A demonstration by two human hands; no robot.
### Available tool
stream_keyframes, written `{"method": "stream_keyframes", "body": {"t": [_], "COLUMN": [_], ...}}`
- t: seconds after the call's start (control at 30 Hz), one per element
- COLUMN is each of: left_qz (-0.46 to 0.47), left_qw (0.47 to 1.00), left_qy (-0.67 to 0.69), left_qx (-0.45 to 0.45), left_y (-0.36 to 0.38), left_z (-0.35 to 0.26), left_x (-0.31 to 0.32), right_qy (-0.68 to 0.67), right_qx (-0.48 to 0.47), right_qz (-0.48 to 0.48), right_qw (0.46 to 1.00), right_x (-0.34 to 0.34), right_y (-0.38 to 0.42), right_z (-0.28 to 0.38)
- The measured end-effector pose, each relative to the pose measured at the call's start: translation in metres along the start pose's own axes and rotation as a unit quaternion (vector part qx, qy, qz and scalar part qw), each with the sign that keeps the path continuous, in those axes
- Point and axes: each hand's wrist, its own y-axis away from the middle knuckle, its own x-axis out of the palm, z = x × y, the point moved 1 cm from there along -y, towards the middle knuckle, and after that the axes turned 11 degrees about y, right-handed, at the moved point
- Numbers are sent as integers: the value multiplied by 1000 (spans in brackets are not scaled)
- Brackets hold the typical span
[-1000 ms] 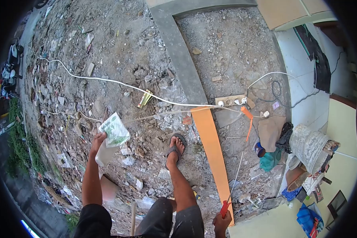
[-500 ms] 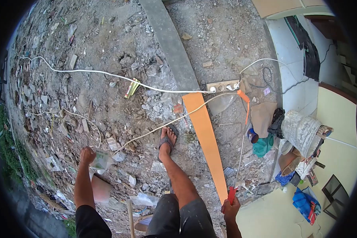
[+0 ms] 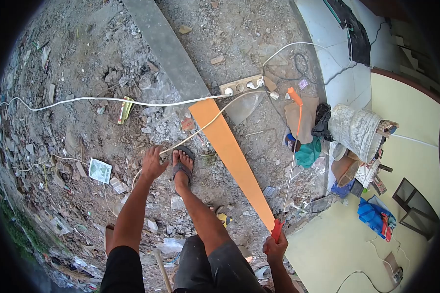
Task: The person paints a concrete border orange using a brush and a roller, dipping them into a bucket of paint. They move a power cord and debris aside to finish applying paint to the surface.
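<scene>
My right hand (image 3: 276, 245) is wrapped round the red grip of a long, thin tool (image 3: 278, 229), whose slender shaft runs away from me to an orange far end. Close by lies the narrow end of an orange board (image 3: 234, 161). My left hand (image 3: 154, 163) is held out above the rubble with its fingers apart, overlapping a thin pale cable (image 3: 195, 133) near my sandalled foot (image 3: 183, 166). Left of that hand, a white plastic packet with green print (image 3: 100, 170) appears over the rubble.
A grey board (image 3: 171, 49) meets the orange one at its wide end. White leads run to a power strip (image 3: 239, 87). Rubble covers the ground. Along the wall at right stand a whitish sack (image 3: 357, 132), a green cloth (image 3: 308, 152) and a blue bag (image 3: 375, 215).
My left hand has let go of the packet and moved right, towards the cable and my foot. The packet now appears left of the hand. My right hand keeps hold of the red-gripped tool.
</scene>
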Motion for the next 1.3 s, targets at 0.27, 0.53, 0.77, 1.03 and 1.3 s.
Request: {"method": "stream_keyframes", "body": {"t": [0.27,0.53,0.77,1.03,1.3], "left_qz": [56,-68,-102,32,-116], "left_qw": [980,914,901,933,984], "left_qy": [189,398,334,-170,-132], "left_qx": [-28,-35,-258,-314,-6], "left_y": [-45,171,333,326,-48], "left_z": [-160,-270,-153,-44,-19], "left_x": [39,-172,-288,-216,-110], "right_qy": [6,11,22,52,116], "right_qx": [8,-47,-133,-133,-132], "right_qz": [-29,-14,19,74,58], "right_qw": [1000,999,991,987,983], "right_x": [-8,-41,-41,-46,-16], "right_y": [18,52,71,52,6], "right_z": [0,20,42,5,-14]}}
